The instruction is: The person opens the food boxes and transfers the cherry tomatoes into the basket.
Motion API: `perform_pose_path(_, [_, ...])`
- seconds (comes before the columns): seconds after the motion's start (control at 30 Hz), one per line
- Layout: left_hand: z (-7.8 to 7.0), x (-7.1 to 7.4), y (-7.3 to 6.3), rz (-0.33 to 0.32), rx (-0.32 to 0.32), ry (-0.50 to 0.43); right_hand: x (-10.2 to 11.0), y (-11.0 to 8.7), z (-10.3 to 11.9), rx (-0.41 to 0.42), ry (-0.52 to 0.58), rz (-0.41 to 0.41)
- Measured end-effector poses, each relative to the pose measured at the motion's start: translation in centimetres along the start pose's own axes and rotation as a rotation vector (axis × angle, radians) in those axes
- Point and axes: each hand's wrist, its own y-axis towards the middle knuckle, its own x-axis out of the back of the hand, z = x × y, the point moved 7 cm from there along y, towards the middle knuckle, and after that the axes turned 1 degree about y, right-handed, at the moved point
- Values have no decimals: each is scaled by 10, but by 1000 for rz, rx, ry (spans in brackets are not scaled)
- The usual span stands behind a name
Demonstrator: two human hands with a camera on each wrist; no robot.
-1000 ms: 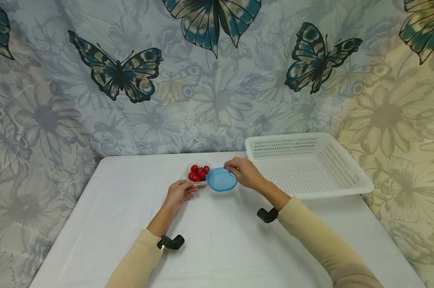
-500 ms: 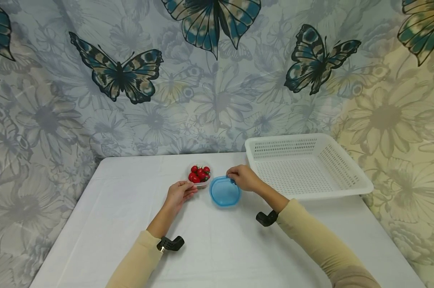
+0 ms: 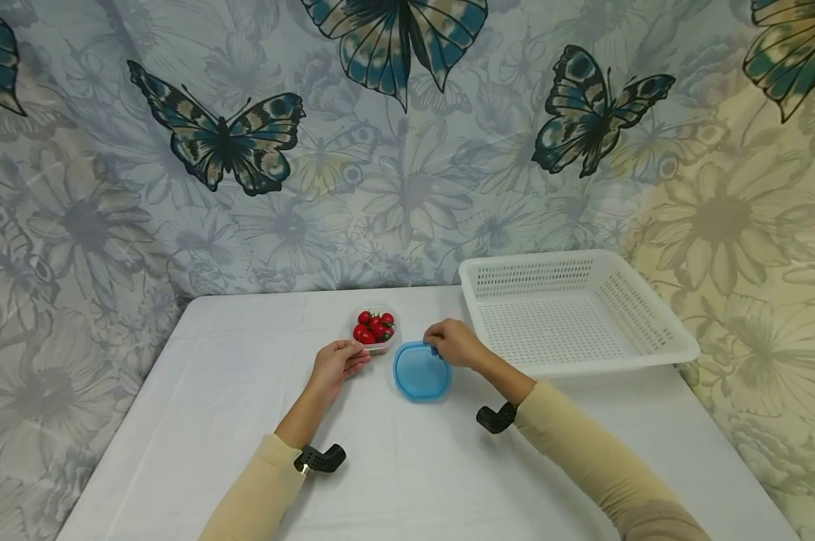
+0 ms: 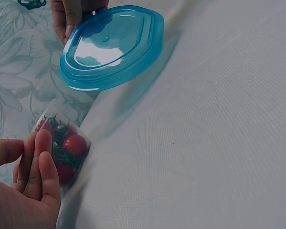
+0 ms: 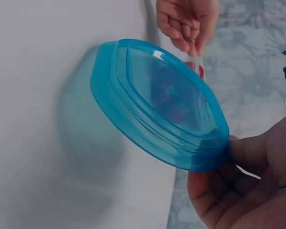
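A small clear plastic container (image 3: 384,348) of red cherry tomatoes (image 3: 373,329) stands near the back middle of the white table. At its front-left rim my left hand (image 3: 334,370) pinches the edge between thumb and fingers. My right hand (image 3: 453,342) grips a translucent blue lid (image 3: 422,373) by its edge, just right of the container and apart from it. In the left wrist view the blue lid (image 4: 112,47) is tilted and casts a shadow on the cloth below. The right wrist view shows thumb and curled fingers at one end of the lid (image 5: 157,105).
A large white perforated plastic basket (image 3: 569,367) stands at the back right, close behind the right hand. White cloth covers the table (image 3: 245,361), whose far edge meets a butterfly-patterned backdrop (image 3: 407,203).
My right hand has drawn the blue lid toward me and away from the container, and its top face turned more toward the head camera. The left hand and container stayed in place.
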Motion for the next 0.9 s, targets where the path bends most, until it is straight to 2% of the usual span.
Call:
perform_pose_path(0.2, [-1,0,1,-1,-14,1,-10,-6,-6,-55,43,-24])
perform_pose_path(0.63, [2,2,1,-7,-10,-6,-28,-15,-38,-123,111,-129])
perform_pose_path(0.9, [4,2,3,8,-12,0,-31,-18,-51,-182,125,-124])
